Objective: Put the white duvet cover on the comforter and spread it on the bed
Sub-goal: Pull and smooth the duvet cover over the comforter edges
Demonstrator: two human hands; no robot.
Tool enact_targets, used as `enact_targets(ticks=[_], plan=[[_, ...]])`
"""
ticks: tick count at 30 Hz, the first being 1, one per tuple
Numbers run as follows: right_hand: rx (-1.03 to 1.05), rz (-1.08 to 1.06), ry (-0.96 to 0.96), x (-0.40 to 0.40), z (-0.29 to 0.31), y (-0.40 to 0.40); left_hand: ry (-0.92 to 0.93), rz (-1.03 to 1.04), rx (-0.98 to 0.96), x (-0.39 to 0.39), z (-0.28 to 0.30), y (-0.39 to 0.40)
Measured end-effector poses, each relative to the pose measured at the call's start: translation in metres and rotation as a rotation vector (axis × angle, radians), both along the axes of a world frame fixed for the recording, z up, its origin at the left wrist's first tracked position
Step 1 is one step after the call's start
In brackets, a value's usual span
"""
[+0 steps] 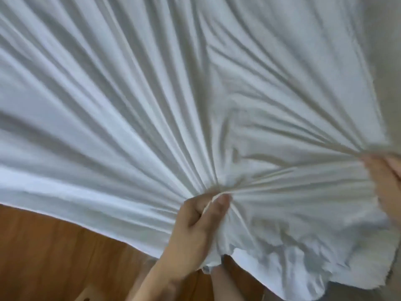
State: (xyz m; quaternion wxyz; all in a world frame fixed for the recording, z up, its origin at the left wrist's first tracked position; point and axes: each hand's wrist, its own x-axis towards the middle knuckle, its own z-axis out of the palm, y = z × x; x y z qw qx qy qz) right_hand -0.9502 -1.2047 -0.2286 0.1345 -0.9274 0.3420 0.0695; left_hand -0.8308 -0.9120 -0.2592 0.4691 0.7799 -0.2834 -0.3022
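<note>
Left hand [199, 231]: fingers and thumb curled round a bunched fold of the white duvet cover [152, 105], low in the centre of the view.
Right hand [386, 185]: at the right edge, partly cut off and blurred, gripping a second gather of the same cloth.
Duvet cover: stretched taut between the two hands and fanning away from them in long radiating creases; its loose hem hangs just below the left hand.
Floor [43, 257]: brown wood, showing beneath the hem to the left of the left hand.
</note>
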Motion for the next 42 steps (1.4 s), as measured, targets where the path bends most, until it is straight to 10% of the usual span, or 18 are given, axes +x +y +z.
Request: enact_targets(ticks=[7,11,14,20,27,30,34,38,42], plan=[[0.068,0.066,-0.038,0.029,-0.091,0.029,-0.201,-0.047,0.262,-0.023,-0.047,-0.013],[-0.112,-0.433,-0.502,-0.026,-0.059,0.042,-0.357,0.088,-0.041,-0.05,-0.002,-0.024],[-0.126,-0.755,-0.592,-0.085,-0.053,0.084,-0.638,-0.331,-0.121,-0.125,0.0,-0.027],[-0.137,-0.078,-0.324,-0.152,-0.077,0.149,-0.733,-0.403,0.054,-0.124,-0.054,-0.018],[-0.174,0.068,-0.158,-0.099,-0.115,0.117,-0.934,-0.365,0.24,-0.074,-0.091,-0.056],[-0.186,0.095,-0.158,-0.084,-0.112,0.11,-0.834,-0.396,0.22,-0.064,-0.083,-0.071],[0.344,-0.048,-0.054,-0.109,-0.037,0.074,-0.356,-0.403,0.414,-0.117,-0.014,-0.083],[0.343,-0.262,-0.106,-0.179,0.048,0.057,0.015,-0.541,0.024,-0.201,0.016,-0.073],[0.379,-0.288,0.342,-0.159,0.017,0.052,-0.062,-0.92,0.29,-0.204,-0.023,-0.053]])
